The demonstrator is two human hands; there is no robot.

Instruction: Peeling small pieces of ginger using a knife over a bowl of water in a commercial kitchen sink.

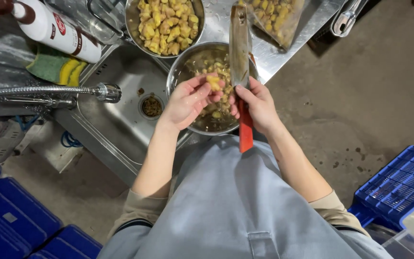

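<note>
My left hand (188, 100) pinches a small yellow piece of ginger (212, 81) over a steel bowl (178, 72) of murky water with more pieces in it. My right hand (257, 105) grips a cleaver (239, 43) by its red handle (245, 132), blade pointing away, its edge close to the yellow piece. Both hands hover above the bowl, which sits at the sink's edge. I wear a pale grey apron (235, 206).
A second steel bowl (132, 21) heaped with yellow pieces stands behind. A plastic bag (276, 19) of pieces lies on the steel counter. Sink (116, 120) with drain, tap (49, 91), sponge (56, 67), white bottle (58, 29) at left. Blue crates (398, 184) on the concrete floor.
</note>
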